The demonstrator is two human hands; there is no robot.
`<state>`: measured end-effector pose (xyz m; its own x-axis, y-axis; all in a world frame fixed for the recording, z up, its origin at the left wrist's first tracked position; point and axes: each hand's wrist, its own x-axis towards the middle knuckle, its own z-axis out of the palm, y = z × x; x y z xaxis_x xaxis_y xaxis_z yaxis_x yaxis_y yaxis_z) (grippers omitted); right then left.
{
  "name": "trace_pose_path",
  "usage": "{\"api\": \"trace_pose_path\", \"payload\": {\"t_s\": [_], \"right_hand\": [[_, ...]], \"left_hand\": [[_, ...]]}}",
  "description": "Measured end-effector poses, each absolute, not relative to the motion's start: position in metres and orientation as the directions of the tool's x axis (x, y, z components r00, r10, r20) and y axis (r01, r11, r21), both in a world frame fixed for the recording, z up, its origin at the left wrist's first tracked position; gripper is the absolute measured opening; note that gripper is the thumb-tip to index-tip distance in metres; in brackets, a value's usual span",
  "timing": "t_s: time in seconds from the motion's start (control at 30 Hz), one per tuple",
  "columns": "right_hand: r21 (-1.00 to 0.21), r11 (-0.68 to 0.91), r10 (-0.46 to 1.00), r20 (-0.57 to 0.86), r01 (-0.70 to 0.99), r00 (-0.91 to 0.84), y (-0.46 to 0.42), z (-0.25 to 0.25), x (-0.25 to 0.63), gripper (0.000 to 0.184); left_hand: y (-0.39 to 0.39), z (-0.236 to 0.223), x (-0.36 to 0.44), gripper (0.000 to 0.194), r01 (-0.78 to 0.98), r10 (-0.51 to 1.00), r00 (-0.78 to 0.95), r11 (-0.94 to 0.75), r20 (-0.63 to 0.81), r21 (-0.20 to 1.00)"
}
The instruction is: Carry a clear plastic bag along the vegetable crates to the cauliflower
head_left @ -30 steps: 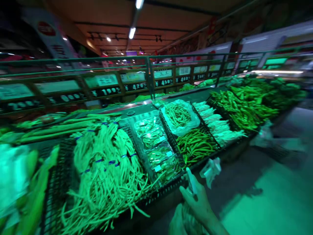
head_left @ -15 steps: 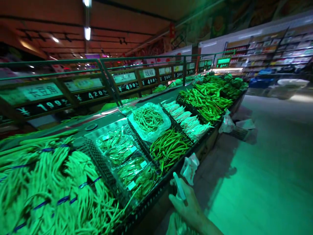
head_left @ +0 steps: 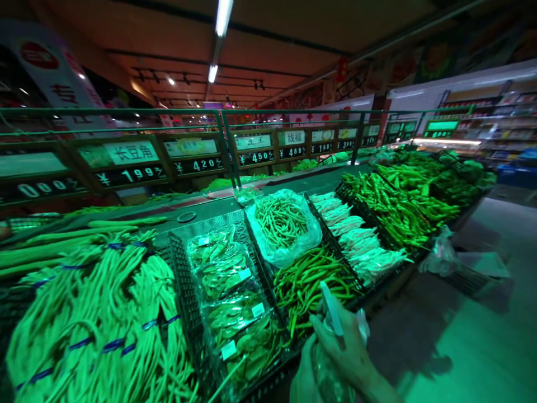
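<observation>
A supermarket produce aisle under green-tinted light, with a long sloped vegetable counter (head_left: pixel 218 207) running away to the right and a bare floor beside it.

Nearest, at the bottom edge, the right hand (head_left: pixel 346 352) is closed around a narrow white strip (head_left: pixel 331 308) that sticks up between thumb and fingers, perhaps a folded slip or a bag's neck; which, cannot be told. Below it the left hand (head_left: pixel 302 376) grips a crumpled clear plastic bag (head_left: pixel 325 380), which hangs just off the counter's front edge. The bag looks slack and no vegetables can be seen in it, so bagging appears barely begun, with the picking and filling still ahead.

Just beyond the hands on the counter lies a crate of loose green chilli peppers (head_left: pixel 310 280), the produce nearest the right hand. Left of it sit wrapped packs of flat pods (head_left: pixel 230 296) with price stickers, and further left blue-banded bundles of long beans (head_left: pixel 100 313). Behind the chillies, an open bag of green beans (head_left: pixel 282 221); to its right, pale wrapped bundles (head_left: pixel 358 243), then heaps of larger green peppers (head_left: pixel 398 204).

Along the counter's back stand price boards (head_left: pixel 134 174), beneath ceiling strip lights (head_left: pixel 224 15).
</observation>
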<state>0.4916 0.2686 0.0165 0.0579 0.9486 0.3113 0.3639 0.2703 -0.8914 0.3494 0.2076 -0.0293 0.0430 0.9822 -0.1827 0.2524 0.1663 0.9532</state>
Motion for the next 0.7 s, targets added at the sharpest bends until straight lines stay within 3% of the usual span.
{"api": "trace_pose_path", "payload": {"t_s": [0.1, 0.27, 0.47, 0.6, 0.7], "right_hand": [[-0.897, 0.283, 0.955, 0.297, 0.339, -0.011, 0.305, 0.049, 0.494, 0.021], [-0.881, 0.389, 0.921, 0.368, 0.270, -0.127, 0.353, 0.083, 0.484, 0.035], [-0.873, 0.423, 0.904, 0.388, 0.244, -0.178, 0.392, 0.086, 0.481, 0.012], [-0.862, 0.454, 0.887, 0.415, 0.227, -0.201, 0.407, 0.095, 0.490, 0.016], [-0.850, 0.492, 0.860, 0.443, 0.186, -0.253, 0.417, 0.104, 0.501, 0.029]], "left_hand": [[0.249, -0.027, 0.357, 0.084, 0.067, 0.986, 0.117, 0.111, -0.118, 0.992], [0.291, -0.030, 0.371, 0.085, -0.196, 0.988, 0.152, 0.023, 0.007, 0.980], [0.318, -0.034, 0.372, 0.097, -0.031, 1.000, -0.018, 0.000, 0.000, 1.000], [0.326, -0.011, 0.373, 0.088, 0.009, 0.997, 0.021, -0.076, 0.076, 0.997], [0.326, 0.002, 0.385, 0.086, 0.041, 0.998, -0.029, -0.055, 0.056, 0.998]]}}
